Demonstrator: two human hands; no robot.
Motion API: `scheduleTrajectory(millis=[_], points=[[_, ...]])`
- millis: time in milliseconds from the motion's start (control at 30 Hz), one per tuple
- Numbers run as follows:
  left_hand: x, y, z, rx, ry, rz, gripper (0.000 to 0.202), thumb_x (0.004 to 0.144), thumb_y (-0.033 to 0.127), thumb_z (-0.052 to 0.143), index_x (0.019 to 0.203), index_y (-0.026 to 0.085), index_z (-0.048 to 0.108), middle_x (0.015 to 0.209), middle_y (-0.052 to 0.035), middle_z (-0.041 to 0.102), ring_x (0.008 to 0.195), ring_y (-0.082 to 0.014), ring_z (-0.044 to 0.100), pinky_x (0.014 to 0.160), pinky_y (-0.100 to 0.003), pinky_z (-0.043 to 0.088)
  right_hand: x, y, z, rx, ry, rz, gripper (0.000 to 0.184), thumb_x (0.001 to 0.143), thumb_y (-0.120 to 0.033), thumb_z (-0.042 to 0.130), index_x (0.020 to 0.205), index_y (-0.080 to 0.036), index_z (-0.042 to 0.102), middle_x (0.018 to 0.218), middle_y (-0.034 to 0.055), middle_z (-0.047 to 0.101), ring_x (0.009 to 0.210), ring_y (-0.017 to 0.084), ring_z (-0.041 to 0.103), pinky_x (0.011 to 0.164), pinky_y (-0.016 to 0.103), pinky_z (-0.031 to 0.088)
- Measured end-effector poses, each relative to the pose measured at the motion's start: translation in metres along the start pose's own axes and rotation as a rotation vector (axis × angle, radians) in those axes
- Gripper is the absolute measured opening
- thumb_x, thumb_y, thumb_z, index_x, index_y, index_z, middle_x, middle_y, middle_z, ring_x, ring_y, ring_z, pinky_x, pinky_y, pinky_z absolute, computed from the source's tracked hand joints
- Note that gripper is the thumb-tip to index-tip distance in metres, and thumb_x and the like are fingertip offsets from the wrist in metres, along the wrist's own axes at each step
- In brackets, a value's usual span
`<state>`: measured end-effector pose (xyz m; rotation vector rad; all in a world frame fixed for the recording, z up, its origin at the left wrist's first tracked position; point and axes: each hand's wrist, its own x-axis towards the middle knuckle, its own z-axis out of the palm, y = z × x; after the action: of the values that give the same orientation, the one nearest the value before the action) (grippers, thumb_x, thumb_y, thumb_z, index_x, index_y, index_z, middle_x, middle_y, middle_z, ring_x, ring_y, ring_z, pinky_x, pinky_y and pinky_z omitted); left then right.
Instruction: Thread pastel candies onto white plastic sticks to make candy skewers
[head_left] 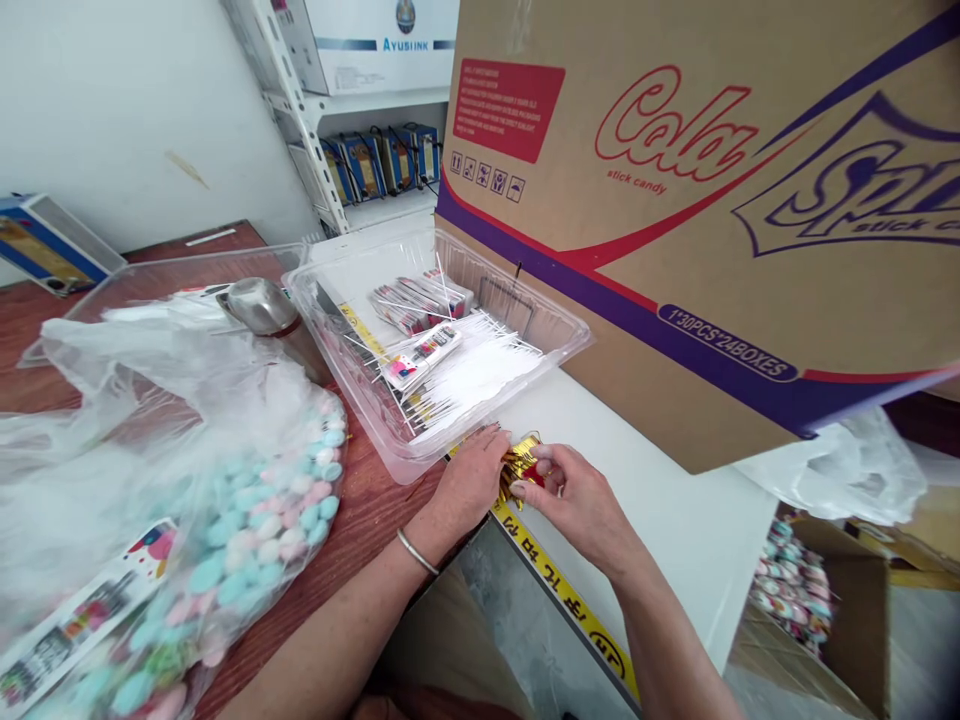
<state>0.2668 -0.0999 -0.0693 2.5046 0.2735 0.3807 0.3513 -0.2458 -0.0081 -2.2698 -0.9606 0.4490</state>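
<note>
My left hand (471,480) and my right hand (574,500) meet at the near edge of a white surface (675,510). Both are pinched on a small bundle of shiny gold ties (519,462) with a bit of red showing between the fingers. A silver bangle sits on my left wrist. Just beyond the hands stands a clear plastic tray (420,460) holding white sticks (480,365) and small printed packets (420,355).
A big clear bag of pink and blue candies (247,520) lies on the wooden table at left. A large Cola stick-candy carton (712,200) fills the right. A metal flask (262,305) lies behind the bag. Yellow tape (562,590) edges the white surface. Shelves stand behind.
</note>
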Motion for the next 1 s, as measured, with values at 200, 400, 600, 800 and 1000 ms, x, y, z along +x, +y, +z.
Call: scheduleTrajectory(millis=[200,400,600,800,1000], points=[[0.005,0.005,-0.009,-0.271,0.037,-0.104,0.029,0.092,0.012,0.041,0.114,0.019,0.059,0.112,-0.0074,0.068,0.104,-0.02,0.062,0.095,-0.036,0.048,0.009,-0.001,0.031,0.387,0.123,0.005,0.041,0.082,-0.036,0.062,0.12,-0.02,0.064,0.071,-0.0025,0.061,0.062,0.015,0.056,0.064,0.028,0.048],[0.008,0.005,-0.014,-0.352,0.049,-0.141,0.037,0.083,0.006,0.041,0.111,0.016,0.063,0.107,-0.0076,0.07,0.098,-0.02,0.063,0.092,-0.036,0.049,0.023,-0.008,0.054,0.393,0.256,-0.089,0.032,0.086,-0.032,0.058,0.113,-0.021,0.07,0.09,0.0027,0.074,0.077,0.018,0.064,0.073,0.029,0.051],[0.012,-0.004,-0.014,-0.404,0.041,-0.093,0.035,0.082,0.006,0.042,0.107,0.015,0.064,0.105,-0.0079,0.071,0.101,-0.0208,0.062,0.098,-0.039,0.048,0.024,-0.008,0.066,0.315,0.335,-0.197,0.027,0.091,-0.029,0.052,0.109,-0.02,0.069,0.106,0.0084,0.074,0.098,0.02,0.066,0.091,0.035,0.049],[0.014,0.0,-0.013,-0.391,0.048,-0.067,0.027,0.09,0.013,0.041,0.103,0.016,0.064,0.096,-0.008,0.07,0.101,-0.0207,0.062,0.1,-0.039,0.047,0.025,-0.015,0.059,0.283,0.363,-0.123,0.026,0.094,-0.035,0.049,0.092,-0.018,0.068,0.085,0.0065,0.072,0.078,0.018,0.064,0.077,0.03,0.049],[0.012,0.0,-0.001,-0.174,0.036,-0.142,0.029,0.089,0.006,0.039,0.106,0.015,0.06,0.103,-0.0096,0.069,0.107,-0.0212,0.062,0.099,-0.039,0.048,0.021,-0.005,0.021,0.539,0.447,0.027,0.032,0.089,-0.048,0.058,0.074,-0.02,0.058,0.062,-0.0037,0.058,0.057,0.011,0.05,0.057,0.023,0.044]])
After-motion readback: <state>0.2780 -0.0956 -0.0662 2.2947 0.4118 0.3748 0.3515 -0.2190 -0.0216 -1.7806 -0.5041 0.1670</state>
